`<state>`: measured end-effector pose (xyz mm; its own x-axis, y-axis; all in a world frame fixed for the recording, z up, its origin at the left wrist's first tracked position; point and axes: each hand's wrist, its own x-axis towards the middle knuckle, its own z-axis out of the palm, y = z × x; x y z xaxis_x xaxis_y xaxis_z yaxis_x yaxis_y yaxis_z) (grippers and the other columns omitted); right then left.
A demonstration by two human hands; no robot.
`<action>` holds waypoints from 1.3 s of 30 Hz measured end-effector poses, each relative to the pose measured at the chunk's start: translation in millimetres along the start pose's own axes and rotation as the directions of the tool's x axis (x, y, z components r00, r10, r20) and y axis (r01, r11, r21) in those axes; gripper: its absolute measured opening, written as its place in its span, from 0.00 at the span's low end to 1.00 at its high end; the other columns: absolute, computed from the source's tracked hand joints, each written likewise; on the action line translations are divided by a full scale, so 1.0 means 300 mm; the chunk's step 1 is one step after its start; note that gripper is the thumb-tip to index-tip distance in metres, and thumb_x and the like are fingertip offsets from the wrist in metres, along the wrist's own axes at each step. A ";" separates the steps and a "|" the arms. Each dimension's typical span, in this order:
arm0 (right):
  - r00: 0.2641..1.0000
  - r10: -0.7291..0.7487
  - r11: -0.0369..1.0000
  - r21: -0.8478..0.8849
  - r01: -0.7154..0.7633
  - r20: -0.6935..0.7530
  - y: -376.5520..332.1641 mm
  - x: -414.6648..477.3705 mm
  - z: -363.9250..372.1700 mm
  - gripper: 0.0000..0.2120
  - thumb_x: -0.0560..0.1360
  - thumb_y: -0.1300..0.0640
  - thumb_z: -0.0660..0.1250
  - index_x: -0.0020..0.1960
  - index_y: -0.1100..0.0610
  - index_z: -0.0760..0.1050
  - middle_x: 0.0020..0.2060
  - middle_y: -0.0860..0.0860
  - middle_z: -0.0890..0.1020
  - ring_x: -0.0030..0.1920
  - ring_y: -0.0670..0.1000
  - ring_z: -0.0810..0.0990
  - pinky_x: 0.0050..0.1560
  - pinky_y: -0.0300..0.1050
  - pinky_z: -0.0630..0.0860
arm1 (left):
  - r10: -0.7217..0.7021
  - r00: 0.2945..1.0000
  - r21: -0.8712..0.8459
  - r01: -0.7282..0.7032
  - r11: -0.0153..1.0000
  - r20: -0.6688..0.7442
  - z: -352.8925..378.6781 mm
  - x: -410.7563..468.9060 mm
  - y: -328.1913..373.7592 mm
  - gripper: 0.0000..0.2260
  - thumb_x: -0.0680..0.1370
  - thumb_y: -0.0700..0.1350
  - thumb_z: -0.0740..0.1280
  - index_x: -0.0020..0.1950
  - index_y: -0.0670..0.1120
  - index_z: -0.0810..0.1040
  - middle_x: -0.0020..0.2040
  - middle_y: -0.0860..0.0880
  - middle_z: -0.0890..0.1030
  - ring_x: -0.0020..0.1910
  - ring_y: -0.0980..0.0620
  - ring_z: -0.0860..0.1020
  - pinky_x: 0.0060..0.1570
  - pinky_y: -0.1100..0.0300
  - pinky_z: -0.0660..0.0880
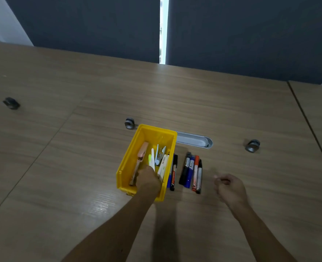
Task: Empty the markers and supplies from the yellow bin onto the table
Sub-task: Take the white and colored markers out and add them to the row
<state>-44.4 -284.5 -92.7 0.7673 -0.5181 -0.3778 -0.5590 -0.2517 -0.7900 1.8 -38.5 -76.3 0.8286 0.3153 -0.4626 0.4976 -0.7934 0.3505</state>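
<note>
A yellow bin (131,148) stands on the wooden table (61,167). Inside lie a pink box cutter (140,157), white highlighters (163,164) and a pale blue stapler-like tool (160,154). My left hand (148,178) reaches into the bin's near end, its fingers curled down among the white highlighters; its grip is hidden. Right of the bin several markers (191,172) lie in a row on the table: black, blue, orange. A black marker (174,172) lies against the bin's right wall. My right hand (229,188) hovers right of the markers, fingers loosely curled, holding nothing.
A silver oval cable tray (196,141) is set into the table behind the bin. Round grey fittings sit at the back left of the bin (129,123), far right (252,145) and far left (11,103). A dark partition wall (251,35) rises behind the table.
</note>
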 end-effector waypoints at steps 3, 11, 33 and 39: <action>0.999 0.030 0.999 0.010 -0.030 -0.012 0.010 0.013 -0.008 0.04 0.75 0.55 0.71 0.44 0.55 0.81 0.40 0.61 0.85 0.38 0.58 0.82 0.43 0.57 0.80 | -0.023 0.999 -0.080 0.025 0.996 0.033 0.012 0.014 0.005 0.11 0.78 0.47 0.70 0.56 0.42 0.77 0.54 0.43 0.82 0.54 0.45 0.82 0.51 0.54 0.78; 0.991 -0.121 0.993 -0.004 0.121 -0.057 -0.146 -0.047 0.084 0.05 0.76 0.52 0.70 0.46 0.53 0.79 0.42 0.49 0.83 0.43 0.49 0.82 0.39 0.44 0.77 | 0.034 0.989 -0.131 -0.053 0.990 -0.146 -0.045 -0.018 -0.028 0.09 0.76 0.45 0.72 0.53 0.43 0.79 0.52 0.44 0.82 0.53 0.45 0.81 0.55 0.48 0.80; 0.931 -0.122 0.812 -0.505 0.294 0.345 -0.429 -0.280 0.736 0.13 0.68 0.55 0.73 0.32 0.54 0.70 0.29 0.48 0.71 0.37 0.54 0.73 0.33 0.40 0.67 | -0.193 0.887 -0.617 -0.121 0.778 -0.418 -0.355 0.135 -0.321 0.10 0.75 0.49 0.73 0.48 0.42 0.81 0.39 0.50 0.80 0.40 0.50 0.80 0.42 0.59 0.74; 0.929 -0.081 0.751 -0.590 0.296 0.362 -0.383 -0.256 0.750 0.17 0.68 0.54 0.74 0.32 0.53 0.65 0.36 0.51 0.74 0.50 0.60 0.82 0.45 0.48 0.76 | -0.203 0.907 -0.611 -0.073 0.788 -0.370 -0.298 0.159 -0.361 0.10 0.75 0.49 0.73 0.47 0.43 0.82 0.37 0.51 0.80 0.37 0.52 0.79 0.40 0.61 0.72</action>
<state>31.6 -31.9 -81.5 0.8716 -0.1649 -0.4617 -0.3785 -0.8249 -0.4199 10.4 109.1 -63.4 0.7451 0.6394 -0.1898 0.4888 -0.3300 0.8076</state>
